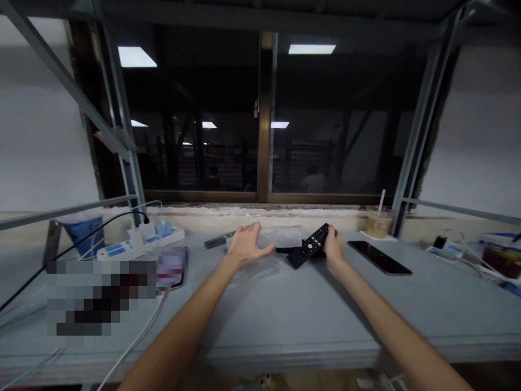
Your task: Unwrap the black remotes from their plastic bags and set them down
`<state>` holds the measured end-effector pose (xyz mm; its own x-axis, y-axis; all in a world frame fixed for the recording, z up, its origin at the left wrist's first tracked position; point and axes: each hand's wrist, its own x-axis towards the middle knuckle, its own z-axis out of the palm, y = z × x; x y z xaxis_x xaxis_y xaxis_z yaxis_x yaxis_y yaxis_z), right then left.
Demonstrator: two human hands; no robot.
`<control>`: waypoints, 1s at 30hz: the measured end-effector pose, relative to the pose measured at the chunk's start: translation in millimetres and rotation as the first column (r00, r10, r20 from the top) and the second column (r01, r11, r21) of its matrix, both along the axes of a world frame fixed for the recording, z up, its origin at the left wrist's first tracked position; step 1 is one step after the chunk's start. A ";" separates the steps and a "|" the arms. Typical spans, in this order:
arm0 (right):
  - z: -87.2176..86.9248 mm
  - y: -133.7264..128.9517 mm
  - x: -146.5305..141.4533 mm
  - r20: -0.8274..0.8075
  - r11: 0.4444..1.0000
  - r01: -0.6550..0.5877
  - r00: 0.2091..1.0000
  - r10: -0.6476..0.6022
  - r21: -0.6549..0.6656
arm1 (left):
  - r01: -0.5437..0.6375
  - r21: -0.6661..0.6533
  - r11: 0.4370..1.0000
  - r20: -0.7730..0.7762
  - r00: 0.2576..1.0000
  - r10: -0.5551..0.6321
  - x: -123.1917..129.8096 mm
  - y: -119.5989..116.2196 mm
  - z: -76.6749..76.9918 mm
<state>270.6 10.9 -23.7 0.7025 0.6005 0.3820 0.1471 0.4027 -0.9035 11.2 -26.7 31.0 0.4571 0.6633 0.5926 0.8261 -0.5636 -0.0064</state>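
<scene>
My right hand grips the upper end of a black remote control, its buttoned face turned up and its lower end slanting toward the left. My left hand rests palm down with the thumb spread out, on or just above clear plastic wrapping. Beside it lies a whitish translucent sleeve. A dark object partly shows between this sleeve and the remote; its kind is hidden. Left of my left hand lies a dark, flat, long item, partly covered.
On the grey table, a black smartphone and a drink cup with a straw stand to the right. Leftward are a white power strip, a blue cup, cables and a partly blurred-out phone. Metal posts frame both sides.
</scene>
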 end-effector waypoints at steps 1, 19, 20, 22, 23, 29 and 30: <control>0.7 -0.6 -1.0 -0.012 1.000 0.001 1.000 -0.001 -0.013 | -0.002 -0.008 1.000 0.003 1.000 0.002 0.5 0.2 -0.5; 18.3 -19.9 -12.7 -0.187 0.991 -0.061 0.982 0.038 -0.118 | 0.053 -0.221 0.974 -0.131 0.988 -0.084 11.4 8.3 -27.1; 18.6 -20.2 -12.8 -0.190 0.990 -0.063 0.981 0.038 -0.123 | 0.066 -0.226 0.972 -0.138 0.985 -0.099 12.1 8.2 -27.7; 19.1 -20.7 -13.1 -0.195 0.989 -0.062 0.980 0.035 -0.135 | 0.091 -0.231 0.969 -0.150 0.980 -0.127 13.2 7.7 -28.7; 19.3 -20.8 -13.3 -0.198 0.988 -0.061 0.980 0.032 -0.141 | 0.098 -0.224 0.970 -0.150 0.980 -0.134 13.7 7.4 -28.8; 16.1 -16.2 -11.7 -0.105 0.995 -0.009 0.994 -0.002 -0.100 | 0.117 -0.110 0.987 -0.103 0.986 -0.129 13.7 6.9 -19.6; 14.5 -14.3 -10.7 -0.079 0.996 0.001 0.997 -0.007 -0.084 | 0.114 -0.085 0.990 -0.099 0.988 -0.122 13.4 6.6 -17.4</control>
<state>259.9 -3.5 -9.2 0.7309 0.6252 0.2737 0.0754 0.3246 -0.9428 24.6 -20.1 13.6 0.5910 0.6437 0.4862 0.7509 -0.6592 -0.0401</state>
